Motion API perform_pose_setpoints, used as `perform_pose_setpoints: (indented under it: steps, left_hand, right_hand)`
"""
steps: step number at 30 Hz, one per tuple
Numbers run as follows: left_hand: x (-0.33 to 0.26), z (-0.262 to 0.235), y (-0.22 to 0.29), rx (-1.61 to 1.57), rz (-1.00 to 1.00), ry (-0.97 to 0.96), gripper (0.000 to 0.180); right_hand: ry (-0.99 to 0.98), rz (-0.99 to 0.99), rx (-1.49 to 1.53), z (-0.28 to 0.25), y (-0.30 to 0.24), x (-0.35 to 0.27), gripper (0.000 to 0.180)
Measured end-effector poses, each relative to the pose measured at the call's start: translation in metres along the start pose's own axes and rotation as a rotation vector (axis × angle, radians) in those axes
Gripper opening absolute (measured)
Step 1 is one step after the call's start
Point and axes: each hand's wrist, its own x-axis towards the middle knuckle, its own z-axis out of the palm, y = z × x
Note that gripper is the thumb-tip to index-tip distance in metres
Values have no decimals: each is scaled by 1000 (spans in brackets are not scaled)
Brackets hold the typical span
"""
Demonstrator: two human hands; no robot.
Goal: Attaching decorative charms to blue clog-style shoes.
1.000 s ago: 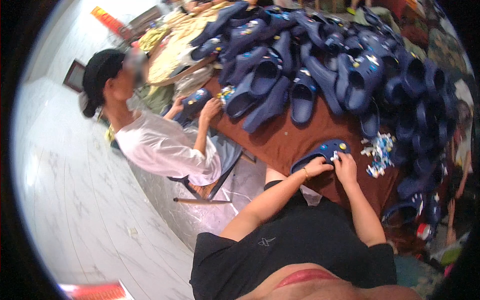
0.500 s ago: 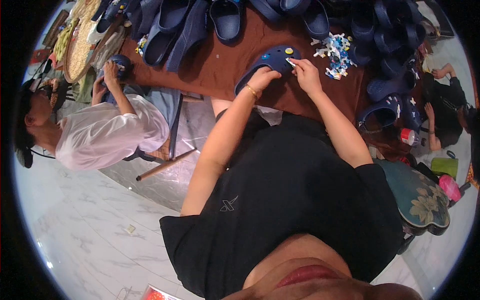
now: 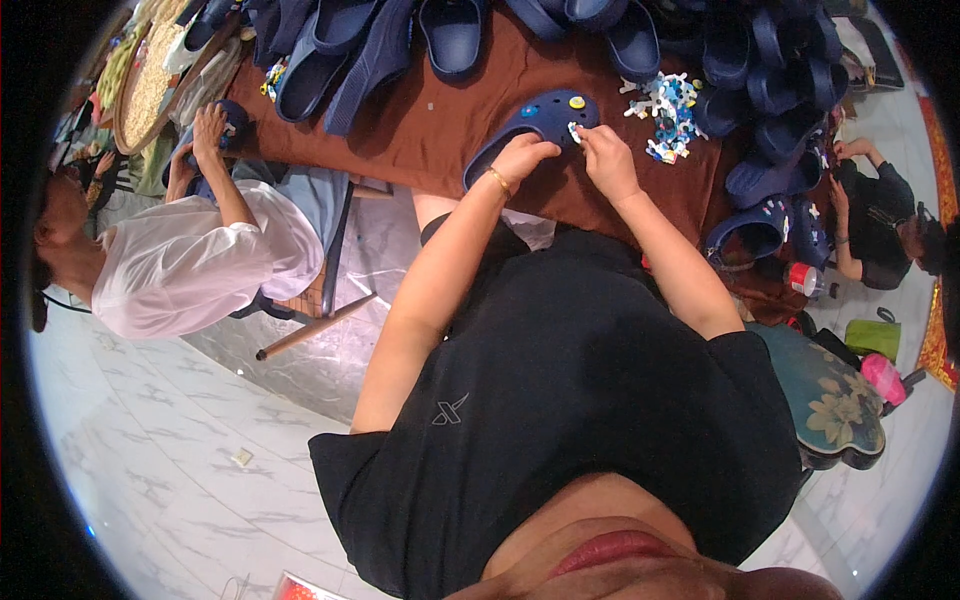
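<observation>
We see few such things: a small clear bottle (image 3: 803, 281) with a red label lies at the right edge of the brown table, and a flat red-edged package or card (image 3: 312, 588) shows at the bottom rim, partly cut off

Co-worker in white shirt (image 3: 190, 265) at left; navy clogs pile (image 3: 770, 70) on brown tablecloth (image 3: 430, 125); floral cushion (image 3: 835, 400) at right.

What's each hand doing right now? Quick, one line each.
Left hand: closed on the near edge of the blue clog, steadying it.
Right hand: fingertips pinched on a small white charm at the clog's top.
</observation>
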Motion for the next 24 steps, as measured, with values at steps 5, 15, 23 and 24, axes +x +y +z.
perform_pose_setpoints:
  steps: [5, 15, 23, 24]
  left_hand:
    - [-6, -7, 6, -248, -54, -132, 26]
    - [3, 7, -18, 104, 225, 14, 33]
    - [-3, 6, -12, 143, 208, 37, 31]
    - [-3, 7, -11, 148, 216, 60, 33]
  right_hand:
    - [-71, -39, -189, 6, -19, 4, 25]
    - [-371, -193, -676, 5, -33, 11, 15]
    - [-301, -136, -598, 7, -35, 12, 17]
    - [-293, -139, -600, 5, -34, 9, 17]
